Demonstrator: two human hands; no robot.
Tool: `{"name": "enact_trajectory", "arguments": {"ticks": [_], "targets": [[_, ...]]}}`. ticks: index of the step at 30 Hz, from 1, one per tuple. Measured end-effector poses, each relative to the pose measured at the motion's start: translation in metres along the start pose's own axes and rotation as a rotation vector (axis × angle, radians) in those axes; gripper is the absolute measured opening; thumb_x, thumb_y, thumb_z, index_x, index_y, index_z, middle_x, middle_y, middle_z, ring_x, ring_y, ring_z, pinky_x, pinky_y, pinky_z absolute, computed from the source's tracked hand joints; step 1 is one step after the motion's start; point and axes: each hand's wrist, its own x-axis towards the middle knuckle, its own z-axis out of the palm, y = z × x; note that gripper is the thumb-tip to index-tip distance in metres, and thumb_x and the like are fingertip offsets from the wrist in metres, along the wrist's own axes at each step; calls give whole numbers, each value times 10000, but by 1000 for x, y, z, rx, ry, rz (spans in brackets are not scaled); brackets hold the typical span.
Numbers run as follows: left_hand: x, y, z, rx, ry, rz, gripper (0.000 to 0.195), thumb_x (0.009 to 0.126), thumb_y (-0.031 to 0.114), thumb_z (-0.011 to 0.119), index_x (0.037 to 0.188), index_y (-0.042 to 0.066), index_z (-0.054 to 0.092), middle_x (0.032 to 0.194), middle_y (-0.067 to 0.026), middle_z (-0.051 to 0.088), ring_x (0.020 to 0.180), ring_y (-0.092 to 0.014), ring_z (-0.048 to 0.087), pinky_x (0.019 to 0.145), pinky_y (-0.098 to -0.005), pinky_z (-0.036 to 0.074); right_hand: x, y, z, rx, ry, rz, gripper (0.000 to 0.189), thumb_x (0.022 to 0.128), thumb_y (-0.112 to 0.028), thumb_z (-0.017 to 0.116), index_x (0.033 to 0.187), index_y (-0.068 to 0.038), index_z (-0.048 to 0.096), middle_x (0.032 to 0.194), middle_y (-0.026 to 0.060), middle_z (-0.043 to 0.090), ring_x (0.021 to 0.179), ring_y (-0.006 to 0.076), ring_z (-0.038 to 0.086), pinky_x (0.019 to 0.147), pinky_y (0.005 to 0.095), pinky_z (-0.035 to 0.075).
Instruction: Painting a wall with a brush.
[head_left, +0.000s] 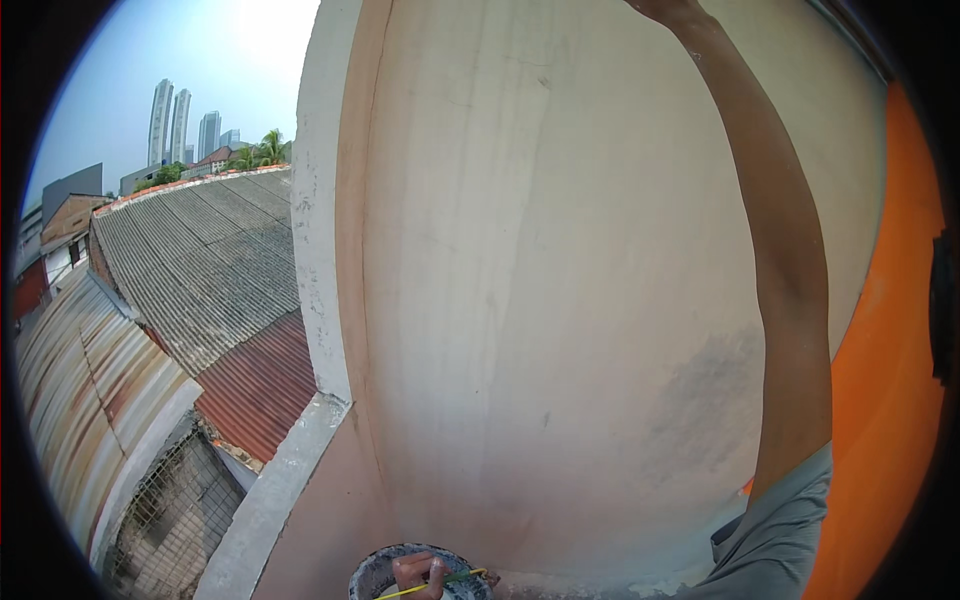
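Note:
My left hand (420, 576) is at the bottom edge, over a round, paint-smeared bucket (367, 568). Its fingers are curled around a thin yellow and green handle (466, 576); whether this belongs to the bucket or to a tool, I cannot tell. The bucket's lower part is cut off by the frame. My right arm stretches up along the tall plastered wall (600, 262). Only the wrist and part of my right hand (664, 9) show at the top edge, so its fingers and anything in them are hidden. Pale streaks and a grey patch (705, 405) mark the wall.
A concrete parapet ledge (270, 487) and a white wall edge (319, 210) border the left side. Beyond and below lie corrugated roofs (217, 240) and a wire mesh (176, 502). An orange wall (862, 450) stands at the right, with a dark object (942, 307) at the rim.

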Motion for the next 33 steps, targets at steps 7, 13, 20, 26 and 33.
{"name": "enact_trajectory", "arguments": {"ticks": [7, 13, 20, 26, 33], "targets": [[18, 10, 1, -23, 140, -116, 296, 911, 122, 593, 637, 8, 585, 598, -183, 535, 512, -352, 527, 515, -440, 391, 35, 6, 18, -99, -43, 79, 349, 983, -370, 597, 1015, -63, 758, 1057, 125, 742, 1013, 292, 680, 911, 427, 535], [-3, -51, 13, 395, 162, 115, 328, 914, 131, 602, 617, 3, 544, 599, -188, 528, 506, -356, 514, 517, -462, 381, 19, 18, 63, -212, -194, 120, 391, 999, -380, 565, 1003, -40, 758, 1024, 147, 742, 979, 305, 683, 892, 434, 536], [9, -57, 10, 339, 68, -8, 350, 918, 142, 607, 608, 3, 521, 577, -189, 508, 489, -355, 487, 502, -469, 353, -27, 38, 97, -39, -69, -232, 255, 982, -204, 606, 1128, -28, 719, 976, 134, 703, 910, 306, 635, 820, 418, 530], [14, -61, -1, 258, 98, 10, 347, 926, 137, 597, 624, -5, 502, 560, -182, 468, 481, -355, 465, 495, -465, 332, -99, -19, 82, 46, -241, -437, 200, 967, -166, 636, 971, 19, 713, 888, 136, 684, 796, 316, 617, 770, 437, 536], [14, -73, -4, 285, 80, 7, 346, 935, 140, 581, 630, -1, 496, 564, -170, 446, 482, -348, 437, 499, -453, 319, -44, 28, 76, 22, -140, -449, 228, 956, -127, 642, 1139, -16, 721, 1079, 138, 704, 956, 318, 639, 882, 413, 535]]}}
